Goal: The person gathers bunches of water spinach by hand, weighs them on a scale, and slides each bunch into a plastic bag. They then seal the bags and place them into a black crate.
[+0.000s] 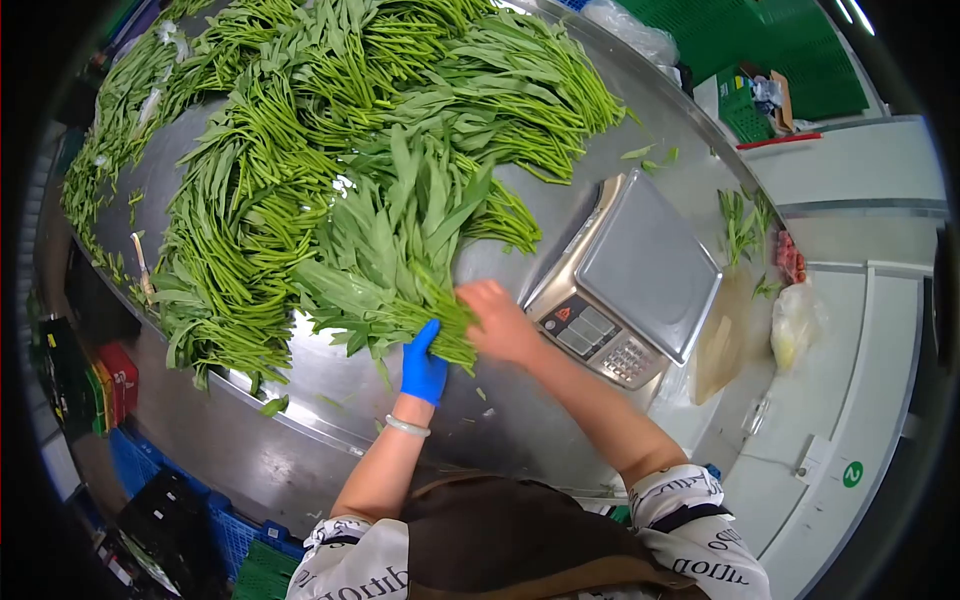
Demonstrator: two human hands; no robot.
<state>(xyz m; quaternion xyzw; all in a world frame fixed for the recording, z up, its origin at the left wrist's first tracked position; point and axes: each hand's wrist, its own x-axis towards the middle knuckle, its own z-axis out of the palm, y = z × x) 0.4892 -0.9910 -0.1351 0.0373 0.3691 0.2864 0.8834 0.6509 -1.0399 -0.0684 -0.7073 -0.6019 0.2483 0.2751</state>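
Observation:
My left hand (424,372), in a blue glove, is closed round the cut stems of a bunch of water spinach (405,270). The leaves of this bunch point up and away from me, over the metal table. My bare right hand (490,318) presses on the right side of the same stems with its fingers bent against them; the fingertips are partly hidden. Beyond my hands lies a large heap of water spinach (255,180), laid in overlapping bundles. A digital weighing scale (650,265) with a grey plate stands just right of my right hand.
A knife (141,262) lies by the table's left edge. Loose stalks (738,228) and a plastic bag (795,325) are at the right. Green crates (745,108) stand at the far right, and a blue crate (235,530) sits below the table at left.

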